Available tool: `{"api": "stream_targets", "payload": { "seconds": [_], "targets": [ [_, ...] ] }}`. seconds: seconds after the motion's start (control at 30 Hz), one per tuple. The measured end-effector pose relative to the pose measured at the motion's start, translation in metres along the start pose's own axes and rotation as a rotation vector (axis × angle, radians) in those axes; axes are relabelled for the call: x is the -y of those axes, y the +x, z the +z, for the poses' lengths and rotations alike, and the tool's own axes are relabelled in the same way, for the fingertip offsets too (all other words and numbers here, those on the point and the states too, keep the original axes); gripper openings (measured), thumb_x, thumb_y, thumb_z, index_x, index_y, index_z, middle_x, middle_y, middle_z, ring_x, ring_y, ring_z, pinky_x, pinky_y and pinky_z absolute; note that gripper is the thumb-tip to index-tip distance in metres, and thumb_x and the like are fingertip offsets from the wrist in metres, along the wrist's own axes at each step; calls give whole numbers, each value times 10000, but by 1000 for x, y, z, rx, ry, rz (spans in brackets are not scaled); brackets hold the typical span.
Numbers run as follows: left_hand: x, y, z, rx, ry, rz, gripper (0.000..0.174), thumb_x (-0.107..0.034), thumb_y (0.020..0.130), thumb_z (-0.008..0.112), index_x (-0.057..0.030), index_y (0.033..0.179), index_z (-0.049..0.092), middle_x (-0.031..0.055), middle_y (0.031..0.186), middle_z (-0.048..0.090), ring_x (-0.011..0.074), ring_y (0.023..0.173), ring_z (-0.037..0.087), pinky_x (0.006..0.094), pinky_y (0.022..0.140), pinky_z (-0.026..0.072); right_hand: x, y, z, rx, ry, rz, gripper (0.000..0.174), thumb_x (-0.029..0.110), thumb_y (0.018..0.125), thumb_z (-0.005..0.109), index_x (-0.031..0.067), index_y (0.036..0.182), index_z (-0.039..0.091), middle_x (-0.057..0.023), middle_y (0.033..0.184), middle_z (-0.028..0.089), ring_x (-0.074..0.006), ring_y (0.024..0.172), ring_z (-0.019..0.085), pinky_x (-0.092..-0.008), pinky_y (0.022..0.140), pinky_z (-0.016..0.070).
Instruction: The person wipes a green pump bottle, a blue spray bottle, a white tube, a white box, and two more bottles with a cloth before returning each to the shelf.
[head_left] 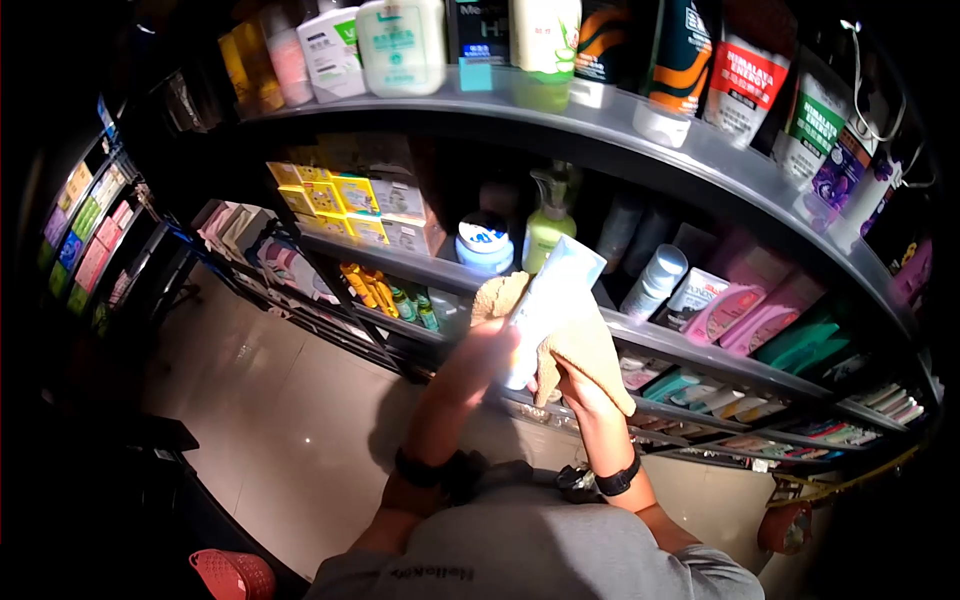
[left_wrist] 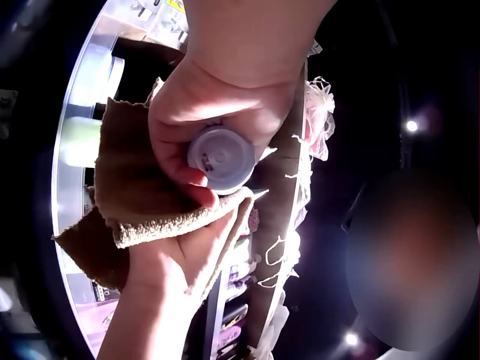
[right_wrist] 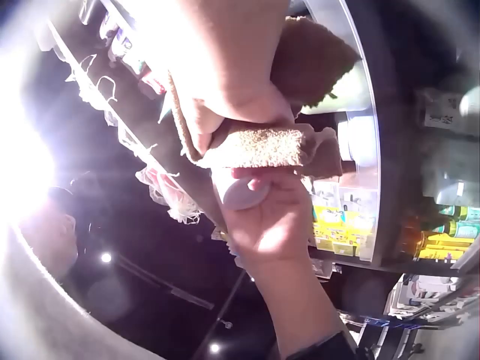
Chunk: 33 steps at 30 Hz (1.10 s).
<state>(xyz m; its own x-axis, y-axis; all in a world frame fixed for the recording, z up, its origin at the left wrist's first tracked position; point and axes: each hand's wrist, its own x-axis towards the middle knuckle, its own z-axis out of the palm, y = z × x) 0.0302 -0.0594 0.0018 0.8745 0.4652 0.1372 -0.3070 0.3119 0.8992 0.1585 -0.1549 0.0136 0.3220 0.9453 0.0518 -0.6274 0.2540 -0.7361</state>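
A pale white-blue squeeze tube (head_left: 560,285) is tilted in front of the shelves, its flat end up. My left hand (head_left: 488,352) grips it low down, with fingers curled around the round cap end (left_wrist: 221,159) in the left wrist view. A tan terry cloth (head_left: 592,350) lies against the tube and drapes over my right hand (head_left: 574,386). In the right wrist view, my right hand (right_wrist: 236,82) holds the folded cloth (right_wrist: 262,146) against the tube beside the left fingers. Cloth hides most of the right fingertips.
Behind the tube, a shelf holds a blue-lidded jar (head_left: 485,245), a green pump bottle (head_left: 548,220) and yellow boxes (head_left: 340,195). The curved upper shelf edge (head_left: 480,88) bears bottles and tubes. Pink bottles (head_left: 735,305) stand at right. A red basket (head_left: 232,575) is at lower left.
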Motion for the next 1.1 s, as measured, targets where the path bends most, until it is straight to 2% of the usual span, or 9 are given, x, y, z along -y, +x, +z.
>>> {"api": "stream_targets", "payload": {
  "seconds": [0.17,0.2,0.23,0.37,0.47,0.7,0.83,0.9,1.1],
  "targets": [
    [7,-1,24,-101,115,208,303,-205,838,470,45,1010,452,73,774,552,139,662,558,243,603,448,13,10,19,97,90,-235,463,87,782,574,-26,1179,363,-100,1074,484,-174,963,494,-287,834,412],
    [-4,-2,47,-177,41,208,456,-245,799,529,56,1125,427,35,920,517,83,805,468,222,687,405,13,13,13,97,111,-264,434,96,809,540,-22,1185,358,-102,1102,475,-183,988,487,-297,860,402],
    [-6,-2,52,-144,86,193,419,-233,809,511,56,1103,434,45,898,524,90,792,485,233,678,418,16,11,10,-49,243,-76,352,122,856,462,-9,1172,380,-115,1119,479,-198,1008,487,-314,864,409],
    [-6,1,57,-81,96,43,296,-199,856,387,55,998,444,100,771,556,140,655,555,229,609,440,17,17,-20,322,402,-69,312,128,869,432,-3,1152,406,-116,1094,499,-195,1007,490,-332,852,415],
    [5,3,51,-85,-9,33,326,-235,866,377,58,997,438,99,733,558,147,641,560,246,599,452,14,-5,-7,-119,147,1,344,69,839,479,-4,1163,390,-119,1115,477,-208,1019,480,-332,876,399],
    [8,18,72,-23,-127,-42,239,-208,870,445,23,917,481,48,696,521,121,581,537,243,548,453,24,-31,-41,-47,58,-140,393,14,788,532,-9,1154,390,-102,1077,491,-190,970,498,-303,815,426],
    [23,31,90,230,-65,-56,407,-183,852,485,36,1184,396,45,1075,496,93,978,453,222,826,373,35,-44,-58,-135,125,-438,412,204,834,490,34,1190,372,-118,1117,489,-223,1022,485,-363,861,408],
    [30,34,98,343,-67,-136,340,-193,856,484,31,1107,438,56,960,533,108,839,516,240,732,429,48,-54,-74,85,317,-395,429,324,849,445,40,1167,404,-114,1096,514,-237,977,519,-375,824,435],
    [29,41,104,335,-93,-172,241,-220,866,481,4,954,478,-5,748,501,46,633,462,194,553,400,46,-73,-81,-164,182,-349,384,227,838,492,30,1155,402,-106,1084,501,-223,973,505,-358,849,410]
  ]
}}
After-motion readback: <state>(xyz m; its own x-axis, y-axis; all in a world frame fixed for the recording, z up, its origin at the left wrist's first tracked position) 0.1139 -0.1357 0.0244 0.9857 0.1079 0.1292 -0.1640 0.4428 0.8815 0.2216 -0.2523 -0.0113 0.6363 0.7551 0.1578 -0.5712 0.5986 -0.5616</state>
